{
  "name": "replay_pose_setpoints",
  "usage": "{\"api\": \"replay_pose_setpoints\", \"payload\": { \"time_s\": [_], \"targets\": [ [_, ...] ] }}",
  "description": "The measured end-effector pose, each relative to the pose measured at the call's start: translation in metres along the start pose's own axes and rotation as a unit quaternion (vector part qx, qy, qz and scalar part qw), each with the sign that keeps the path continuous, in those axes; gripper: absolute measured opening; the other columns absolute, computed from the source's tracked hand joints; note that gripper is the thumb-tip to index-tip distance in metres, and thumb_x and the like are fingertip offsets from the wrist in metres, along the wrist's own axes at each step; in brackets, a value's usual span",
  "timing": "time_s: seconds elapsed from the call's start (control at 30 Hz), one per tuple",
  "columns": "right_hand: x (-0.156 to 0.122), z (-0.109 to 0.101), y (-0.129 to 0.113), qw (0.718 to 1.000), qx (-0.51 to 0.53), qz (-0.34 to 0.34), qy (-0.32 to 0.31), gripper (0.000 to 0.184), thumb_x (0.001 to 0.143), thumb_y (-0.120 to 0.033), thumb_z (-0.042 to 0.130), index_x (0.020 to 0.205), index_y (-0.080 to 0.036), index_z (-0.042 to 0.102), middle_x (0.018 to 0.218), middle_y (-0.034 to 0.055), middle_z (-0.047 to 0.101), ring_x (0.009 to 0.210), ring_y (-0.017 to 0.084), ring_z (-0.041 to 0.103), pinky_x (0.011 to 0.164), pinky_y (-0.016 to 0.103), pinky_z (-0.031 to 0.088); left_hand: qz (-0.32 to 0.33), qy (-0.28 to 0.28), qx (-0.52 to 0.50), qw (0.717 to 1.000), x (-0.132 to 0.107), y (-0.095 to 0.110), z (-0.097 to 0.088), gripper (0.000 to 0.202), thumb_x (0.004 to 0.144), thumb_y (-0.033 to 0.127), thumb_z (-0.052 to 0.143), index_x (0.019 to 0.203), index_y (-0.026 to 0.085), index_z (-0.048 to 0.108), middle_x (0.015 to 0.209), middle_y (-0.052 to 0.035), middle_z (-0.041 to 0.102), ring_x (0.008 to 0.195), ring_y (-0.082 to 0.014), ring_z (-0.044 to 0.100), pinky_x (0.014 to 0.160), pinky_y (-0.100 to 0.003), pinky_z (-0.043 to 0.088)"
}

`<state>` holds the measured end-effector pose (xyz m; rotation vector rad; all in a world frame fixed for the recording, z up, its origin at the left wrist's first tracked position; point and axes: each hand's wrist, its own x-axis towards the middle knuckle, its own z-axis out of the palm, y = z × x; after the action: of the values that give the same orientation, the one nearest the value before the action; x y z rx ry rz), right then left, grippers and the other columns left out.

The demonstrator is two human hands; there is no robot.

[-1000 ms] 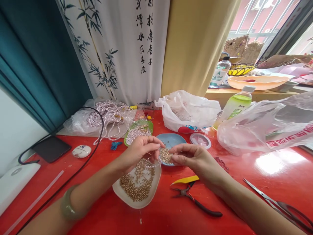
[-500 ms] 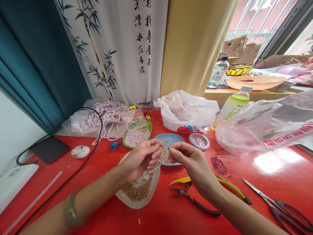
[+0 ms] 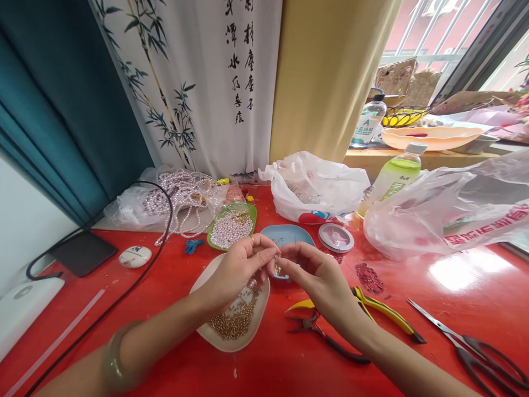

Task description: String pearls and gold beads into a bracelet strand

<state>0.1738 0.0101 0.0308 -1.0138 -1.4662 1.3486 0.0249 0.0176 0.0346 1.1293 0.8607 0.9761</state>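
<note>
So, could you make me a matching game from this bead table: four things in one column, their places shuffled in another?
1. white oval dish of gold beads
2. green leaf-shaped dish of pale pearls
3. yellow-handled pliers
4. black-handled scissors

A. far right of the red table
B. beside the heap of pearl strings
C. under the left hand
D. under the wrist of the right hand

Pairs: 1-C, 2-B, 3-D, 4-A.

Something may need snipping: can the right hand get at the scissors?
Probably yes: the scissors lie uncovered to the right of the right hand, with only flat pliers between, though it is pinching beads.
</note>
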Motion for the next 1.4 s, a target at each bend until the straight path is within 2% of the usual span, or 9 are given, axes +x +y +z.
{"api": "replay_pose_setpoints", "payload": {
  "time_s": [0.17, 0.33, 0.5, 0.6, 0.73, 1.03, 1.4],
  "targets": [
    [0.001, 0.000, -0.001, 0.998, 0.048, 0.040, -0.017, 0.020, 0.069, -0.028, 0.061, 0.084, -0.017, 0.053, 0.061, -0.0028, 0.058, 0.057, 0.010, 0.056, 0.055, 0.023, 0.047, -0.010, -0.008, 0.011, 1.000, 0.000, -0.003, 0.000, 0.014, 0.077, 0.029, 0.055, 0.077, 0.016, 0.049, 0.051, 0.0052, 0.050, 0.040, -0.0039, 0.042, 0.038, -0.014, 0.033],
    [0.001, -0.003, -0.007, 0.996, 0.050, 0.068, -0.026, 0.027, 0.067, -0.026, 0.062, 0.092, -0.017, 0.057, 0.067, -0.0010, 0.063, 0.061, 0.010, 0.059, 0.061, 0.024, 0.049, -0.018, -0.019, -0.050, 0.998, 0.001, -0.002, -0.002, 0.012, 0.077, 0.026, 0.056, 0.080, 0.015, 0.052, 0.053, 0.0050, 0.049, 0.040, -0.0027, 0.038, 0.037, -0.014, 0.030],
    [0.000, -0.003, -0.018, 0.995, 0.003, 0.101, -0.016, 0.006, 0.067, -0.021, 0.061, 0.068, -0.015, 0.061, 0.064, -0.0015, 0.062, 0.056, 0.008, 0.057, 0.058, 0.021, 0.047, -0.037, -0.024, -0.187, 0.981, 0.002, 0.005, -0.004, 0.005, 0.078, 0.016, 0.052, 0.081, 0.013, 0.053, 0.050, 0.0065, 0.038, 0.039, -0.0016, 0.029, 0.034, -0.011, 0.024],
    [0.000, -0.002, -0.020, 0.993, 0.005, 0.113, -0.028, 0.009, 0.068, -0.020, 0.058, 0.061, -0.015, 0.055, 0.055, -0.0034, 0.058, 0.051, 0.007, 0.055, 0.053, 0.019, 0.045, -0.058, -0.027, -0.256, 0.964, 0.002, 0.009, -0.006, 0.003, 0.077, 0.011, 0.050, 0.078, 0.013, 0.052, 0.048, 0.0072, 0.031, 0.039, -0.0022, 0.024, 0.033, -0.011, 0.019],
    [-0.002, 0.000, -0.017, 0.993, 0.009, 0.103, -0.064, 0.012, 0.072, -0.021, 0.053, 0.061, -0.015, 0.052, 0.055, -0.0025, 0.058, 0.048, 0.005, 0.053, 0.050, 0.018, 0.042, -0.068, -0.055, -0.299, 0.950, 0.001, 0.012, -0.007, 0.005, 0.077, 0.009, 0.048, 0.077, 0.013, 0.052, 0.047, 0.0075, 0.026, 0.039, -0.0028, 0.018, 0.032, -0.011, 0.016],
    [-0.011, 0.008, -0.025, 0.981, 0.011, 0.161, -0.109, 0.012, 0.072, -0.022, 0.050, 0.062, -0.016, 0.047, 0.049, -0.0059, 0.051, 0.038, 0.003, 0.044, 0.038, 0.015, 0.031, -0.075, -0.091, -0.295, 0.948, -0.001, 0.010, -0.008, 0.006, 0.080, 0.011, 0.047, 0.076, 0.014, 0.051, 0.046, 0.0080, 0.020, 0.039, -0.0035, 0.014, 0.034, -0.012, 0.015],
    [-0.012, 0.008, -0.021, 0.980, 0.029, 0.165, -0.107, 0.012, 0.071, -0.022, 0.050, 0.060, -0.017, 0.048, 0.046, -0.0061, 0.050, 0.037, 0.004, 0.043, 0.037, 0.015, 0.029, -0.070, -0.101, -0.255, 0.959, -0.002, 0.009, -0.006, 0.004, 0.077, 0.017, 0.052, 0.074, 0.015, 0.050, 0.046, 0.0080, 0.021, 0.039, -0.0041, 0.012, 0.035, -0.013, 0.015]
  ]
}}
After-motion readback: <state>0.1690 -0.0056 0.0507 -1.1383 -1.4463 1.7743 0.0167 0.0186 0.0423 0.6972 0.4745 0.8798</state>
